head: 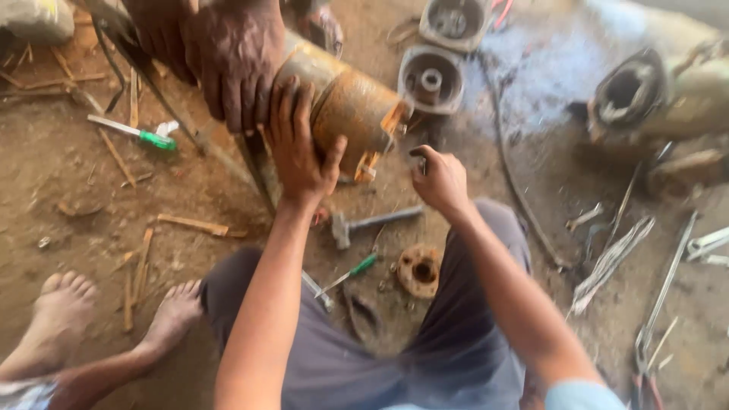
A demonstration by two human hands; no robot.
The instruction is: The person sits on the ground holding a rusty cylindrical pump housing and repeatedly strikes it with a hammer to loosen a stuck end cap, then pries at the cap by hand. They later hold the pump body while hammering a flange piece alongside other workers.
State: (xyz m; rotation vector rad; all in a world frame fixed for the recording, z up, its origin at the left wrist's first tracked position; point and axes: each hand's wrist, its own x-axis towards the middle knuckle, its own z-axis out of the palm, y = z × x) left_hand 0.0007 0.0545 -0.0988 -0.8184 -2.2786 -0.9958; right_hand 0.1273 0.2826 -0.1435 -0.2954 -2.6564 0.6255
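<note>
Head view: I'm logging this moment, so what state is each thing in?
Rusty orange cylinder: lying tilted, steadied by hands.
Left hand: open, pressed on the cylinder's side.
Right hand: closed on a small dark part, too blurred to identify.
Another person's hand: gripping the cylinder's upper end.
Hammer: lying flat on the ground.
Green-handled screwdriver: lying loose.
Round flange: lying flat.

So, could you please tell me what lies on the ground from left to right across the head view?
Green-handled white tool → rusty orange metal cylinder → round grey metal housing → dark hollow motor casing → pale metal bars.
</note>
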